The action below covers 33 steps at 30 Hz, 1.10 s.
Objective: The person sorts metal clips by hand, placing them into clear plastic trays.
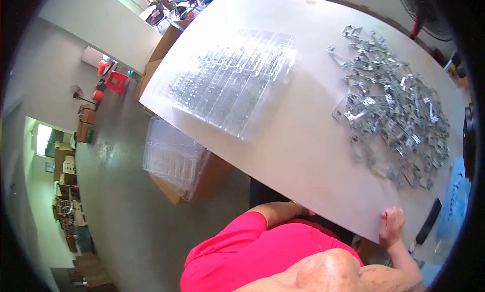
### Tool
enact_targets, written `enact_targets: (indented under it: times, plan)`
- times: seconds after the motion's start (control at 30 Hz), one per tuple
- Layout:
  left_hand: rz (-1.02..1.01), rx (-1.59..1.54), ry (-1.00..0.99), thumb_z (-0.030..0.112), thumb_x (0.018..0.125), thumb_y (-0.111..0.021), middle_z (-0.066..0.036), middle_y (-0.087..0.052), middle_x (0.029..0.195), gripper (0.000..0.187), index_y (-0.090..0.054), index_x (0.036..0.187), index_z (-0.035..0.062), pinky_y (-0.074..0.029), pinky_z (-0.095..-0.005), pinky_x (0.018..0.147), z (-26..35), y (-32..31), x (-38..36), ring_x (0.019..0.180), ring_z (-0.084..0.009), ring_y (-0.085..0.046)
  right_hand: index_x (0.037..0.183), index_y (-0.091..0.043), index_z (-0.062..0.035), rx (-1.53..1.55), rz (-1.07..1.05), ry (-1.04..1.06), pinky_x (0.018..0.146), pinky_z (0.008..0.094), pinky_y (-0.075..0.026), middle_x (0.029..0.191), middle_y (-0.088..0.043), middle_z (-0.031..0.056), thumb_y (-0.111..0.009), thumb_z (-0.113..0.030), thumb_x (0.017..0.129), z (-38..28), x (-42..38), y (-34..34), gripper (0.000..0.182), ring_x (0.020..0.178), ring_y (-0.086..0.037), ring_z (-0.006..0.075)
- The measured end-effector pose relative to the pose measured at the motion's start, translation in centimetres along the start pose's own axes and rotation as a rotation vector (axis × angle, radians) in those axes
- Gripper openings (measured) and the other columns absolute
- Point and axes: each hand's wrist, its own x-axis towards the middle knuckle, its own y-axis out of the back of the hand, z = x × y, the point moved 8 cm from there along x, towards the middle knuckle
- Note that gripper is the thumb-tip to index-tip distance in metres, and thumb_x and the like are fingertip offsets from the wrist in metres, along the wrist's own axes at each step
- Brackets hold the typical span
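Note:
My right hand (391, 226) rests on the near edge of the white table (303, 140), its fingers curled into a loose fist with nothing visible in it. A long black object (429, 221) lies to the right of this hand. At the table's near edge, my left hand (301, 209) shows only in part past a bracelet at the wrist; its fingers are hidden. Beyond my right hand spreads a heap of small metal brackets or clips (391, 115). Clear plastic trays with ribbed compartments (232, 84) lie on the far left of the tabletop, apart from both hands.
More clear trays (172, 155) sit on a cardboard box (214, 175) beside the table. A blue package with lettering (454, 196) lies at the right edge. One fan (424, 11) stands at the back right. A red stool (117, 82) and boxes line the floor further left.

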Motion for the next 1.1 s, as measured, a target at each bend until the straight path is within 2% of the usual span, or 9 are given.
enact_targets:
  times: [0.07, 0.13, 0.37, 0.43, 0.57, 0.63, 0.9, 1.1]
  plan:
    - [-0.013, -0.019, -0.022, 0.041, 0.093, -0.058, -0.018, -0.066, 0.134, 0.046, -0.072, 0.126, 0.0118, -0.047, -0.0471, 0.107, 0.2, 1.5, 0.3, 0.127, -0.0368, -0.061, 0.091, -0.05, -0.0056, -0.054, 0.003, 0.039, 0.068, 0.0484, -0.037, 0.078, -0.047, 0.0135, -0.056, -0.006, 0.094, 0.0, -0.5, -0.3, 0.007, 0.07, -0.046, 0.0347]
    - [-0.015, -0.043, -0.033, 0.041, 0.093, -0.058, -0.018, -0.066, 0.134, 0.046, -0.072, 0.126, 0.0116, -0.047, -0.047, 0.107, 0.2, 3.7, 0.3, 0.127, -0.0369, -0.061, 0.093, -0.05, -0.0059, 0.026, -0.025, 0.007, 0.067, 0.0478, -0.036, 0.076, -0.045, 0.0127, -0.058, -0.005, 0.091, 1.0, -1.2, -0.7, 0.008, 0.068, -0.045, 0.0331]
    - [0.003, -0.073, -0.039, 0.04, 0.093, -0.058, -0.019, -0.067, 0.132, 0.046, -0.072, 0.125, 0.011, -0.048, -0.047, 0.107, -0.1, 8.7, 0.1, 0.126, -0.0371, -0.061, 0.096, -0.051, -0.0074, 0.009, -0.041, 0.055, 0.065, 0.0468, -0.036, 0.076, -0.046, 0.0112, -0.059, -0.006, 0.09, 0.8, -0.8, -0.4, 0.011, 0.066, -0.046, 0.0318]
    - [0.029, -0.065, -0.035, 0.04, 0.093, -0.058, -0.019, -0.067, 0.132, 0.046, -0.073, 0.125, 0.0108, -0.048, -0.047, 0.107, -0.2, 9.8, 0.2, 0.125, -0.0372, -0.062, 0.096, -0.051, -0.0077, 0.048, -0.12, 0.031, 0.065, 0.0464, -0.036, 0.077, -0.048, 0.0114, -0.06, -0.008, 0.091, 0.9, -0.5, -0.4, 0.01, 0.067, -0.048, 0.0323]
    - [0.1, -0.028, -0.017, 0.04, 0.093, -0.058, -0.019, -0.067, 0.131, 0.046, -0.073, 0.125, 0.0104, -0.048, -0.047, 0.106, -0.8, 11.5, 0.7, 0.125, -0.0373, -0.062, 0.096, -0.051, -0.0073, 0.022, -0.093, 0.025, 0.065, 0.0464, -0.036, 0.079, -0.05, 0.0117, -0.06, -0.01, 0.093, 1.2, -1.4, -0.8, 0.01, 0.068, -0.049, 0.0326]
    - [0.138, 0.001, -0.012, 0.04, 0.093, -0.058, -0.02, -0.067, 0.13, 0.046, -0.073, 0.125, 0.0102, -0.048, -0.047, 0.106, -1.1, 12.1, 1.1, 0.125, -0.0373, -0.062, 0.095, -0.051, -0.0069, 0.02, 0.033, 0.024, 0.065, 0.0467, -0.037, 0.079, -0.05, 0.0124, -0.059, -0.009, 0.094, 1.3, -1.6, -0.7, 0.008, 0.068, -0.049, 0.0336]
    - [0.378, 0.118, -0.015, 0.04, 0.093, -0.058, -0.02, -0.068, 0.129, 0.046, -0.073, 0.124, 0.0094, -0.048, -0.047, 0.105, -0.3, 14.7, -0.1, 0.123, -0.0376, -0.063, 0.09, -0.052, -0.0052, 0.009, 0.077, -0.033, 0.069, 0.047, -0.038, 0.08, -0.051, 0.0153, -0.058, -0.008, 0.095, -0.3, 0.7, 0.9, 0.008, 0.072, -0.05, 0.0377]
    - [0.573, 0.149, -0.068, 0.04, 0.093, -0.058, -0.021, -0.069, 0.128, 0.046, -0.073, 0.124, 0.0089, -0.049, -0.047, 0.105, 0.2, 11.7, -2.9, 0.123, -0.0378, -0.063, 0.09, -0.054, -0.0044, -0.011, 0.126, -0.019, 0.07, 0.0479, -0.04, 0.082, -0.053, 0.0165, -0.059, -0.009, 0.097, -1.3, 0.8, 1.3, 0.009, 0.075, -0.052, 0.0391]
